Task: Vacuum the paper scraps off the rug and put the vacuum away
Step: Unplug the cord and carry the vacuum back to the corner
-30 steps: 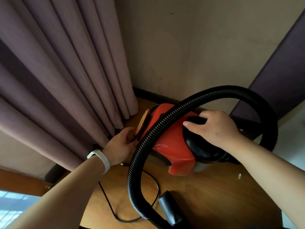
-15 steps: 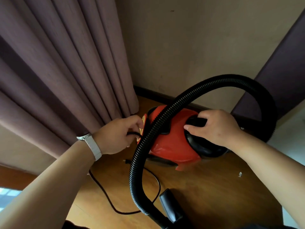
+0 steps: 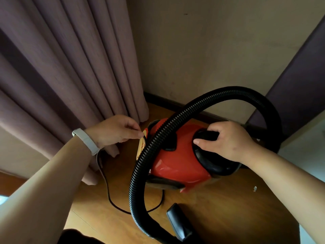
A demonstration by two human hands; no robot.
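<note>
Down in the far corner of the wooden floor (image 3: 228, 208), where the mauve curtain (image 3: 61, 76) meets the beige wall (image 3: 202, 50), sits a red canister vacuum (image 3: 177, 161). Its lower edge is blurred, so it cannot be told whether it rests fully on the boards or is raised a little.

The person's right hand (image 3: 228, 141) is wrapped around the black carry handle (image 3: 207, 135) on top of the body, fingers curled over it and thumb on the near side. The left hand (image 3: 112, 131), with a white wristband (image 3: 86, 140) behind it, is at the vacuum's rear end beside a yellow label. Its thumb and forefinger are pressed together in a narrow pinch on the thin black power cord (image 3: 107, 187). The cord drops below the wrist, runs along the foot of the curtain and loops on the floor under the vacuum.

A ribbed black hose (image 3: 175, 118) arches over the vacuum and over the right forearm, then sweeps down towards the near edge of the floor. A black nozzle (image 3: 177, 224) lies just beside the hose there. One small pale paper scrap (image 3: 255, 188) lies on the boards towards the right edge, well apart from the vacuum. A dark skirting board (image 3: 168, 101) lines the foot of the wall.
</note>
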